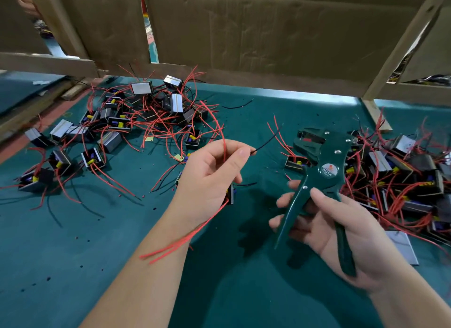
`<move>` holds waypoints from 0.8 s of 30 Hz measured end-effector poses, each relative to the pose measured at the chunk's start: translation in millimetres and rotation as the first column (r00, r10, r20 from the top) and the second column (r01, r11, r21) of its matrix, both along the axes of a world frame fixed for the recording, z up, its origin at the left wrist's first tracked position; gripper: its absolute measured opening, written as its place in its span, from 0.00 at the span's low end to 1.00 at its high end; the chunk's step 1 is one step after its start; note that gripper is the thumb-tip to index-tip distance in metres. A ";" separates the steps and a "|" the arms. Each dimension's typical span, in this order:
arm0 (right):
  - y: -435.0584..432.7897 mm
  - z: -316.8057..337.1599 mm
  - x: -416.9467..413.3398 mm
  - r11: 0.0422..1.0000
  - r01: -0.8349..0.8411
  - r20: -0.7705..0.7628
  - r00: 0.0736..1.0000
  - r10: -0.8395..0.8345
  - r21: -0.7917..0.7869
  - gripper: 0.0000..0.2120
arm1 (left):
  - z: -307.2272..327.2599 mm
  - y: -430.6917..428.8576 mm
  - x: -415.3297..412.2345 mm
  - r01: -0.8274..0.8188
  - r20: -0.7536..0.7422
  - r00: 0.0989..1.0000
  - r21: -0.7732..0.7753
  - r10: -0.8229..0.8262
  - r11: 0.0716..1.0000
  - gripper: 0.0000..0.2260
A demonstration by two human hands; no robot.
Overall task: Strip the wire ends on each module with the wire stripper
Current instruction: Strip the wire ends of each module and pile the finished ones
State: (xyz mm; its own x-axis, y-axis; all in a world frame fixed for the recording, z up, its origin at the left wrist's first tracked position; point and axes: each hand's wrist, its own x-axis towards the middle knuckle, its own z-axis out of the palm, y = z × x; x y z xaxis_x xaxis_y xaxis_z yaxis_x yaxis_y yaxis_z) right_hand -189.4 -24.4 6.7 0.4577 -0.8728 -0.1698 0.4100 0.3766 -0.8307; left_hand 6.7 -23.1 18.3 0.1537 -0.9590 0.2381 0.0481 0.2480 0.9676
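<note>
My left hand (211, 174) holds a small module (231, 193), mostly hidden behind the palm. Its thumb and forefinger pinch a thin black wire (267, 140) that points right and up toward the tool. Red wires (185, 241) from the module trail down over my left forearm. My right hand (324, 227) grips the dark green wire stripper (322, 166) by its handles, with the jaws up and tilted left. The jaws sit a short way right of the black wire's tip, apart from it.
A pile of modules with red and black wires (136, 117) lies on the green mat (73, 249) at the far left. Another heap of modules (402, 178) is at the right. Cardboard panels on a wooden frame (244, 34) close off the back. Insulation bits dot the mat.
</note>
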 end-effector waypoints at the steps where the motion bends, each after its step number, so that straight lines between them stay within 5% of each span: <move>1: 2.1 1.0 0.3 0.998 -0.056 0.038 0.998 0.055 0.017 0.25 | 0.9 -0.2 0.4 -0.018 0.013 1.000 -0.004 0.018 1.000 0.05; 13: 18.1 10.5 5.3 0.905 -0.423 0.226 0.886 0.405 0.036 0.19 | 1.3 -0.4 13.4 -0.032 -0.094 0.995 0.004 0.032 0.999 0.03; 24: 20.3 7.2 -0.6 0.910 -0.415 0.016 0.910 0.415 -0.008 0.18 | 7.4 4.7 21.1 0.057 -0.010 0.998 0.058 -0.057 0.997 0.06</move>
State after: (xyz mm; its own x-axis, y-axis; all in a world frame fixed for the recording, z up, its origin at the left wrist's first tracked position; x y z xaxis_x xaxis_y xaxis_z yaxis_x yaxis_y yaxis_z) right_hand -190.0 -4.0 13.9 0.7816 -0.6040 -0.1558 0.2312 0.5125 -0.8270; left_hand 27.8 -18.4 25.8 0.1000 -0.9786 0.1801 0.0690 0.1874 0.9799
